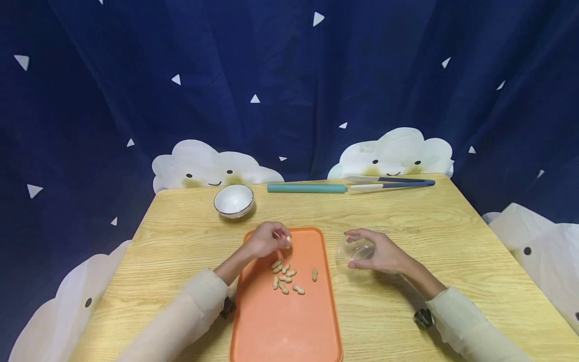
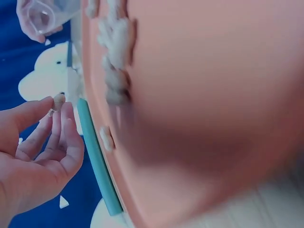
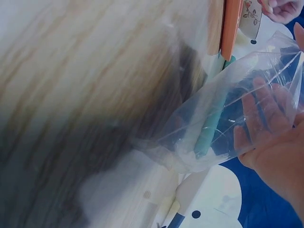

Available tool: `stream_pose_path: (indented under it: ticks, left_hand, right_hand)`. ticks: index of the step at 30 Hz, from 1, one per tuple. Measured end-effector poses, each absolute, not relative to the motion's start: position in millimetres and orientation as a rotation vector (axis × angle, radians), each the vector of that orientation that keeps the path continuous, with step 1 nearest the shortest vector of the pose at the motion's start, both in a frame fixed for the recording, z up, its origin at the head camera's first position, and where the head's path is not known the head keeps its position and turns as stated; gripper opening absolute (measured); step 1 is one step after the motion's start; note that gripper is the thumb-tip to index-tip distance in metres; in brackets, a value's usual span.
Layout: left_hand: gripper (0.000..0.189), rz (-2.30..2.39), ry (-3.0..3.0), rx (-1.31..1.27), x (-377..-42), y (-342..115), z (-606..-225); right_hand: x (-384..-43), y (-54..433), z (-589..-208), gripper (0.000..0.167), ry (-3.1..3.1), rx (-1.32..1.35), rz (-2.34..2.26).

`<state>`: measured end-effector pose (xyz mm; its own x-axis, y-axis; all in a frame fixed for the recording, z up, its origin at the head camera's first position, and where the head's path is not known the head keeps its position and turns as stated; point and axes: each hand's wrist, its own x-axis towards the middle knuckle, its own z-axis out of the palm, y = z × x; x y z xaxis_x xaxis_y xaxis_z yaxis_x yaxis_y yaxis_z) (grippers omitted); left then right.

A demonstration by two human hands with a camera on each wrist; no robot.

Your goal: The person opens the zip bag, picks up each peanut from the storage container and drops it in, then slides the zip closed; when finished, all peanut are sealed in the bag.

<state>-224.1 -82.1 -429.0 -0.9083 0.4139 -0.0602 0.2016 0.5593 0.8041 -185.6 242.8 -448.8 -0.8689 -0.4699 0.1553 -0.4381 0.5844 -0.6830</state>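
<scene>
Over the far end of an orange tray (image 1: 289,322), my left hand (image 1: 266,240) pinches a peanut (image 2: 59,101) between thumb and fingertips. Below it several unshelled peanuts (image 1: 285,279) lie loosely grouped on the tray, and a lone peanut (image 1: 314,275) lies near the right rim. To the right of the tray, my right hand (image 1: 384,254) grips a clear plastic bag (image 3: 185,142), thumb and fingers spread round its mouth. The right wrist view shows creases along the bag and fingers through its film.
A white bowl (image 1: 231,215) with a dark rim stands beyond the tray's far left corner. Along the table's back edge lie a teal stick (image 1: 307,188) and blue-and-white tongs (image 1: 409,184). Behind the wooden table (image 1: 181,226) hangs a dark blue curtain (image 1: 289,60) with cloud shapes.
</scene>
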Motion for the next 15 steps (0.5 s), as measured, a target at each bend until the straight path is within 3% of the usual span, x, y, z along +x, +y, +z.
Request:
stream_pose_path:
  ticks: [15]
  left_hand:
    - [0.016, 1.680, 2.244, 0.317, -215.8, -16.4, -413.3]
  right_hand:
    - [-184.7, 239.1, -448.6, 0.079, 2.752, -0.796, -1.169]
